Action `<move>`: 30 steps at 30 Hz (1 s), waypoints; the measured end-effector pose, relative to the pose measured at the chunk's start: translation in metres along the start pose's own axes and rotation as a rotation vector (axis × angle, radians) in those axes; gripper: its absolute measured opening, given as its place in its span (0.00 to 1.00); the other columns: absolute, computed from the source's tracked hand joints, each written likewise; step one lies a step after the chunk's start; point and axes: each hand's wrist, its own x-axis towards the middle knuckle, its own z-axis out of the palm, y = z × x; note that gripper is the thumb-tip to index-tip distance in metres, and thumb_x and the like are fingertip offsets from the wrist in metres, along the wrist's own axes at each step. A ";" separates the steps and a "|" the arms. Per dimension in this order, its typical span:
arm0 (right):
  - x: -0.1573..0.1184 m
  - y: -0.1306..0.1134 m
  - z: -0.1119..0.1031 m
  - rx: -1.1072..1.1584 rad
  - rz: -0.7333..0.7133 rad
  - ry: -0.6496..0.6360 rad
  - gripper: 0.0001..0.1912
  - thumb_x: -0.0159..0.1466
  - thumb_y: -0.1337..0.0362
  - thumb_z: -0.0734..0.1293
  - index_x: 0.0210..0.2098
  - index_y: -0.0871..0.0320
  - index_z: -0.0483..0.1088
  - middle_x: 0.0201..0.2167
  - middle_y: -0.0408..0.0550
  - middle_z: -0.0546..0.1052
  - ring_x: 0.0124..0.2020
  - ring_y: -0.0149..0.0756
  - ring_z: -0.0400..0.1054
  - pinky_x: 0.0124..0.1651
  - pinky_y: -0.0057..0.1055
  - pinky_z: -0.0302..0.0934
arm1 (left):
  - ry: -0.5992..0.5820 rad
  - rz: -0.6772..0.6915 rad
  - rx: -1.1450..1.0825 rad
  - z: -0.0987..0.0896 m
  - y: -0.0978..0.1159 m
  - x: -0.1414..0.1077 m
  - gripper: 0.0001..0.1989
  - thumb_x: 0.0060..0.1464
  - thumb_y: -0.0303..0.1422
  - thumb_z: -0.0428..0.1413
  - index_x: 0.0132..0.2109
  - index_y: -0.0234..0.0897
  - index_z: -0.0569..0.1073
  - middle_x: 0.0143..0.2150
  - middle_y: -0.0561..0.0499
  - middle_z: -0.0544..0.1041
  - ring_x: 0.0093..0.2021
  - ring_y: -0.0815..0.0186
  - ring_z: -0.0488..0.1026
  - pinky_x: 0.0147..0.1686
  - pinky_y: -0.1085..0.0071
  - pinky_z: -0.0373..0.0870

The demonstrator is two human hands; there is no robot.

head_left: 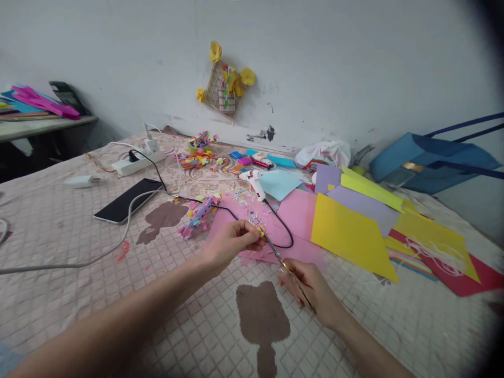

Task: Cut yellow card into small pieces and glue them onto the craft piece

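Yellow piece (261, 231), pinched by left hand (236, 240), could tear if thin tool (275, 253), gripped in right hand (311, 286), slips.

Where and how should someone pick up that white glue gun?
Grip the glue gun by its handle, likely from the near side: the handle slants toward the person, the black cord trailing from its end. That should keep fingers off the barrel.

craft workspace, kind of building unclear: glue gun (254, 184), coloured sheets (352, 231), paper scraps (252, 212) on covered table (197, 315)
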 end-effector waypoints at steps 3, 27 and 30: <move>0.000 -0.001 -0.001 -0.018 -0.004 0.006 0.19 0.61 0.52 0.57 0.21 0.59 0.59 0.15 0.36 0.55 0.18 0.26 0.50 0.21 0.24 0.43 | -0.002 -0.005 -0.002 0.000 0.001 0.000 0.08 0.49 0.33 0.56 0.30 0.32 0.67 0.30 0.49 0.74 0.32 0.69 0.72 0.39 0.66 0.67; 0.000 -0.004 0.000 -0.063 0.021 0.039 0.19 0.59 0.51 0.60 0.19 0.57 0.57 0.14 0.37 0.55 0.17 0.26 0.49 0.20 0.24 0.43 | 0.033 -0.029 -0.007 0.003 0.003 0.000 0.09 0.47 0.33 0.58 0.29 0.31 0.67 0.29 0.49 0.74 0.31 0.69 0.72 0.38 0.67 0.68; 0.000 -0.004 0.000 -0.055 0.021 0.043 0.20 0.59 0.50 0.60 0.19 0.58 0.57 0.14 0.37 0.56 0.17 0.26 0.50 0.19 0.24 0.43 | 0.036 -0.037 -0.009 0.003 0.004 0.000 0.09 0.47 0.33 0.58 0.29 0.31 0.67 0.29 0.49 0.74 0.31 0.69 0.72 0.38 0.67 0.68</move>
